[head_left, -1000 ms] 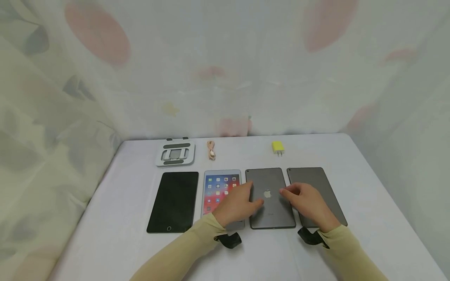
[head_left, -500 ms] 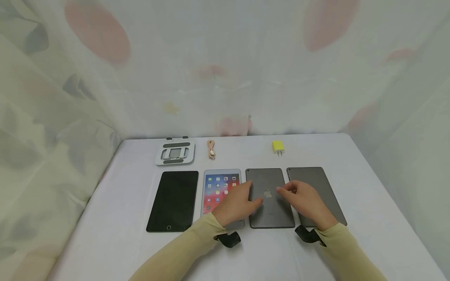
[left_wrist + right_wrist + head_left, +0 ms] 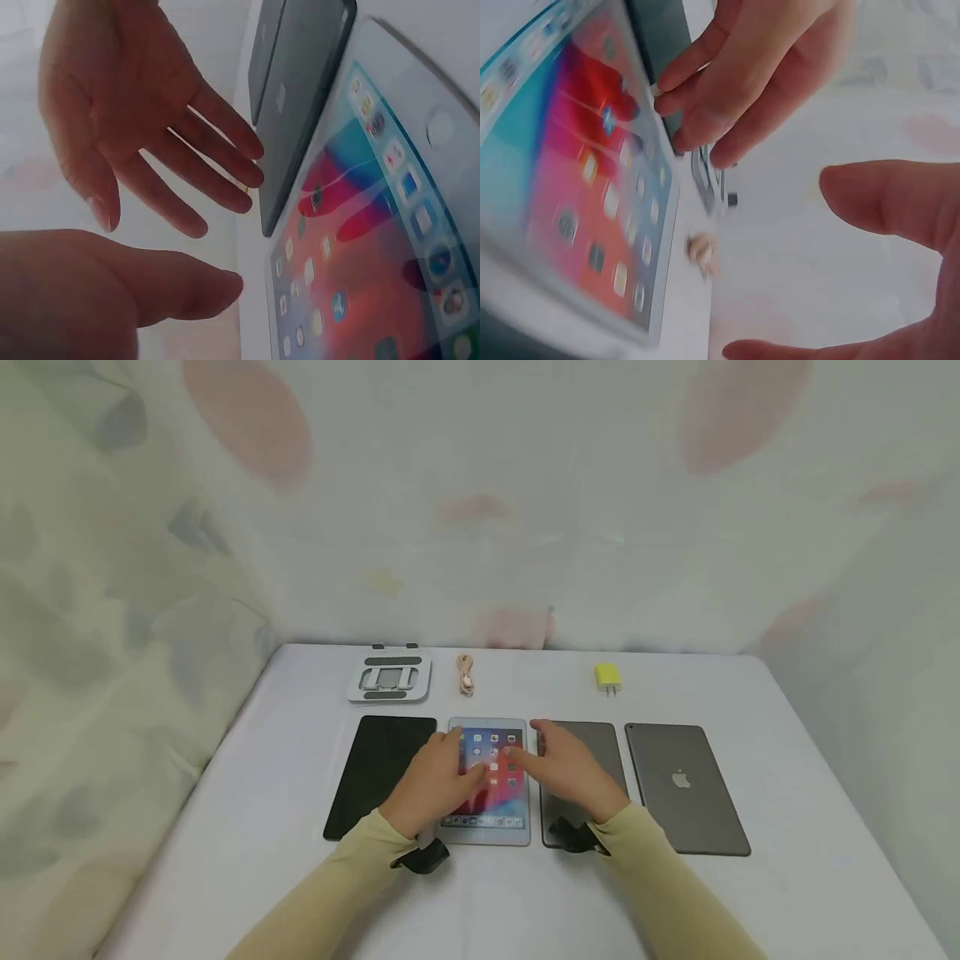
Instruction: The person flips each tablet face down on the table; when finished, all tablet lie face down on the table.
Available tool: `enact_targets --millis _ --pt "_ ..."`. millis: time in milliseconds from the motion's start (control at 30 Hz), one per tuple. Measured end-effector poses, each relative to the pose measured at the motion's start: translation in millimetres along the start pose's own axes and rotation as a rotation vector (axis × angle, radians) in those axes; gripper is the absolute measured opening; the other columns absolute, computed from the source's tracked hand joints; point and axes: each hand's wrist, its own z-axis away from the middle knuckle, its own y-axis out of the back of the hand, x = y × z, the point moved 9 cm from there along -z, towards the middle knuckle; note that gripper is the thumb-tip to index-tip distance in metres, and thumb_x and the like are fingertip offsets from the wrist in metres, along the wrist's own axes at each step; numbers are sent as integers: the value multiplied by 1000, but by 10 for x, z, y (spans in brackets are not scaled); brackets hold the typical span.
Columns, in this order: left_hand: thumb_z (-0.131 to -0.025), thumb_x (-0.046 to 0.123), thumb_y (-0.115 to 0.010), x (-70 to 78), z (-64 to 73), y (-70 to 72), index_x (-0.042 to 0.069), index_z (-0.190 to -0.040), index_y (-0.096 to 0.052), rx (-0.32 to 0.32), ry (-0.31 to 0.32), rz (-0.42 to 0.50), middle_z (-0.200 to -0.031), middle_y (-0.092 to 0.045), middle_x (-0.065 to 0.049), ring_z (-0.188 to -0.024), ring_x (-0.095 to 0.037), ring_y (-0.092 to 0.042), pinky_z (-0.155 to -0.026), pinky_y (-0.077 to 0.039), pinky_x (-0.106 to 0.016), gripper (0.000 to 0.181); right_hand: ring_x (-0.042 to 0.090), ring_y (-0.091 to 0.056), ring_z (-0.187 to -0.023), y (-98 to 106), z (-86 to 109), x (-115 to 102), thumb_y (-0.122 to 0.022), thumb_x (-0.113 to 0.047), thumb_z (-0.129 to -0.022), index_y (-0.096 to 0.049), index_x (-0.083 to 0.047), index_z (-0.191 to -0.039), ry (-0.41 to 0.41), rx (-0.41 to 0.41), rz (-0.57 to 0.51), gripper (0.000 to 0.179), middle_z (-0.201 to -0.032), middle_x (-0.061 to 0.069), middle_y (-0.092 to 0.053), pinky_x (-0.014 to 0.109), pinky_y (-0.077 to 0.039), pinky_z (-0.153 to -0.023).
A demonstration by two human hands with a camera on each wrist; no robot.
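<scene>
A white tablet (image 3: 491,836) lies face up with its screen lit and app icons showing. My left hand (image 3: 431,783) hovers over its left edge, fingers apart and slightly bent. Across from it, my right hand (image 3: 573,770) spreads over the right edge, thumb toward the screen. Both thumbs point inward. In the left wrist view the right hand's palm (image 3: 127,90) appears above the tablet, nothing held. Whether any fingertip touches the tablet I cannot tell. A black tablet (image 3: 378,760) is partly behind my left hand; a grey tablet (image 3: 603,739), back up, is partly covered by my right.
Another grey tablet (image 3: 688,802) lies back up at the right. Along the back are a white folding stand (image 3: 390,675), a coiled pink cable (image 3: 465,675) and a yellow charger plug (image 3: 608,677). Curtains (image 3: 570,510) hang behind the white table (image 3: 487,910).
Both hands have moved left, from around the neighbouring grey tablet to the white one. The rightmost tablet's logo is now uncovered. The head view has shifted slightly.
</scene>
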Motion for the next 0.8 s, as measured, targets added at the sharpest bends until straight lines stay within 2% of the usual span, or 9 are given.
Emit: enact_targets --millis 167,333,400,500,667,800 --pt "-98 34 -77 -96 -26 -31 -11 -143 -58 -22 30 -66 -114 -63 -22 -95 -27 -64 -88 -67 -48 67 46 -51 -149 -180 -59 -72 -68 -54 -100 -41 0 -164 -27 -2 23 89 -163 25 -51 67 -43 -121" --pt "-98 29 -76 -109 -10 -10 -4 -133 -67 -28 25 -57 -97 -63 -13 -87 -23 -59 -71 -66 -38 49 41 -65 -130 -288 -98 -98 -69 -52 -99 -46 2 -159 -11 -19 21 85 -149 25 -63 61 -53 -114" --pt "-99 27 -76 -104 -3 14 -3 -132 -68 -33 16 -50 -94 -63 -12 -86 -23 -58 -69 -65 -37 46 37 -67 -120 -317 -109 -101 -70 -52 -98 -48 3 -157 -3 -25 15 84 -142 24 -66 58 -57 -109" --pt "-99 25 -75 -89 -6 46 -2 -132 -69 -49 2 -43 -93 -66 -10 -87 -23 -58 -68 -65 -36 43 34 -67 -115 -342 -113 -101 -72 -52 -97 -49 3 -156 7 -27 19 84 -139 24 -67 55 -59 -104" --pt "-99 24 -75 -83 -21 67 -4 -127 -70 -58 -7 -68 -90 -69 -9 -85 -22 -59 -69 -64 -35 40 38 -65 -123 -354 -96 -114 -72 -54 -97 -49 3 -157 11 -19 49 86 -145 27 -63 58 -58 -106" --pt "-99 26 -74 -102 -24 37 -5 -114 -71 -76 7 -89 -88 -63 -11 -81 -22 -58 -65 -59 -33 34 40 -65 -127 -370 -117 -124 -71 -54 -98 -49 3 -157 13 -23 62 85 -148 27 -62 60 -57 -108"
